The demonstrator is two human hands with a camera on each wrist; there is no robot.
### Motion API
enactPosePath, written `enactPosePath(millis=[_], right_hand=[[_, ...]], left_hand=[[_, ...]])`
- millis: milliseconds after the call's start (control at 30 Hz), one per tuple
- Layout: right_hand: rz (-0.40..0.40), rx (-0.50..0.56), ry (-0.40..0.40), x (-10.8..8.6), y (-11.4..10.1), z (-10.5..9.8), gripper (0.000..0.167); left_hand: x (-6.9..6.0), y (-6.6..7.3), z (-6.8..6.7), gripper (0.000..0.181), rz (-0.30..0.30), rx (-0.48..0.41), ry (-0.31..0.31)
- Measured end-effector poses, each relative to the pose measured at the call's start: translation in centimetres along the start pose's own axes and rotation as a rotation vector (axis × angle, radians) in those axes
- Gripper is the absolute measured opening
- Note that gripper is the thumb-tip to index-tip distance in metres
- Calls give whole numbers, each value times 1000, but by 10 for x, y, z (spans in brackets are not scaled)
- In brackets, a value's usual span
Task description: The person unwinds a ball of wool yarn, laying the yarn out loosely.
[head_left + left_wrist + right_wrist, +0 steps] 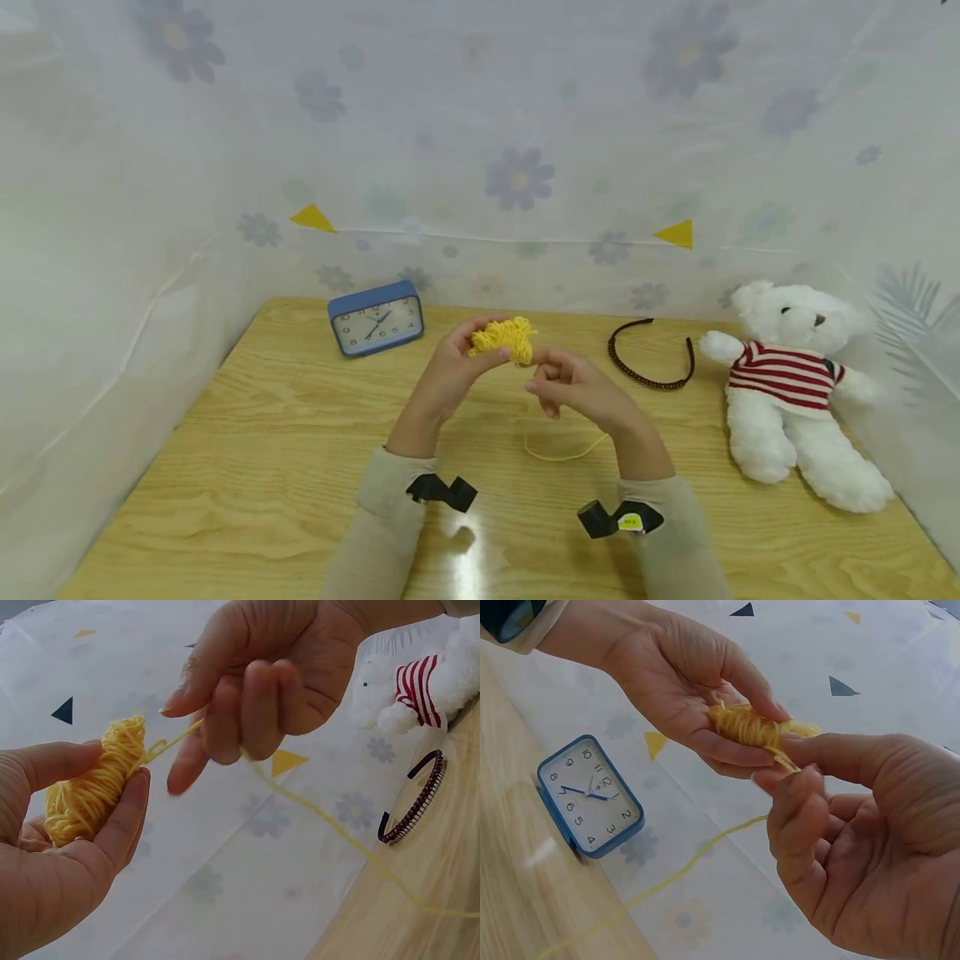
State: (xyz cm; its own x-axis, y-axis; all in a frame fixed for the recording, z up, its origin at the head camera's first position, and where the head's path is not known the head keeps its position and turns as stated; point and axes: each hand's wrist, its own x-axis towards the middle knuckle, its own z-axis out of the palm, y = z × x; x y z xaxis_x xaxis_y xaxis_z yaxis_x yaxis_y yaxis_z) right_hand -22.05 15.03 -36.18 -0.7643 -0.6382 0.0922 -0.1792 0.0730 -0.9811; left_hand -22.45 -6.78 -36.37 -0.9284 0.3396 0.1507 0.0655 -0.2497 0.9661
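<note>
A small bundle of wound yellow yarn (pixel 504 340) is held above the table by my left hand (pixel 450 375). In the left wrist view, the thumb presses one side of the bundle (pixel 97 784) and the fingers lie along the other. Close to its right end is my right hand (pixel 585 390), fingers curled round the yarn strand that comes off the bundle. Past those fingers the loose strand (pixel 322 814) hangs down to the table. The right wrist view shows the right thumb at the bundle's end, partly hiding it; whether it touches cannot be told.
On the wooden table (pixel 285 467), a blue alarm clock (pixel 377 321) stands at the back left. A dark beaded headband (pixel 651 382) lies at the back right, beside a white teddy bear (pixel 795 392) in a striped sweater. Flower-patterned sheeting (pixel 420 167) encloses the back and sides.
</note>
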Motion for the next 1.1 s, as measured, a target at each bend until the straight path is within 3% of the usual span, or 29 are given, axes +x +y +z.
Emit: enactPosePath(millis=[100,267,500,633,800,1000,1100], right_hand=[[-26,-56,72,-5,-1,-7,15],[-153,-26,247,-17,-4,-23,16],[-301,318,574,-26,-14,-31,14],[-446,470,616,-30,-19,-33,20],[-532,517,650,-36,-27,-35,22],[-603,602,660,-42,-32,-40,22],[-617,633,670,-45,-32,-43,22]], left_hand=[[0,1,-4,44,2,17,8],[-2,4,-10,45,8,12,-24],[-3,5,-14,44,23,122,-127],[-3,3,-18,42,16,121,-77],[-4,5,-30,40,39,52,36],[-8,13,-36,28,102,-149,37],[-10,16,-34,23,106,-172,40]])
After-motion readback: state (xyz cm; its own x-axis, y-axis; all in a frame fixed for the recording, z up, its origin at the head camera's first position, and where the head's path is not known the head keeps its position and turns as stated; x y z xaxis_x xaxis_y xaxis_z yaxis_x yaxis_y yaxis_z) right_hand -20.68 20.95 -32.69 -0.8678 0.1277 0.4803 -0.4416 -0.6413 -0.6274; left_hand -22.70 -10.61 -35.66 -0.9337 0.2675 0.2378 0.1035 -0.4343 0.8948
